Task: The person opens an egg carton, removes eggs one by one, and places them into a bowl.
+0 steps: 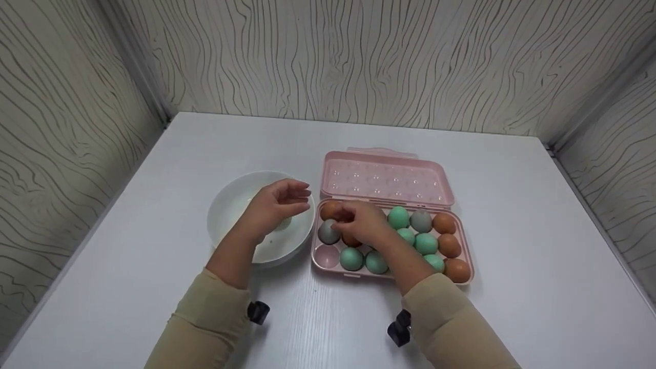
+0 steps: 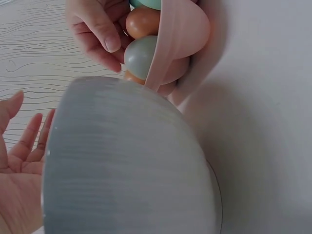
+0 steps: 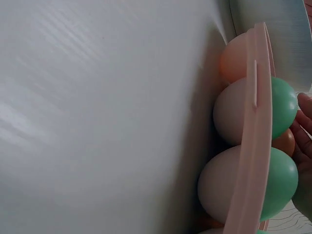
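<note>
My left hand (image 1: 271,207) hangs over the white bowl (image 1: 221,225), its fingers loosely bent and holding nothing. Below it in the bowl, a pale rounded shape (image 1: 285,223) is mostly hidden by the hand. The right hand (image 1: 365,223) reaches over the left end of a pink egg box (image 1: 328,267). Its thumb is at a grey egg (image 1: 328,233), and its fingertips are by a brown egg (image 1: 329,210). In the left wrist view the thumb and fingers stand beside the grey egg (image 2: 140,56), not wrapped around it; contact is hard to tell.
Green eggs (image 1: 398,217), another grey egg (image 1: 421,221) and a right-hand column of brown eggs (image 1: 449,246) sit in the box. The near left cup (image 1: 326,256) shows bare pink plastic. Behind, the lid (image 1: 387,179) lies open on the white table (image 1: 512,220). Patterned walls (image 1: 333,61) surround it.
</note>
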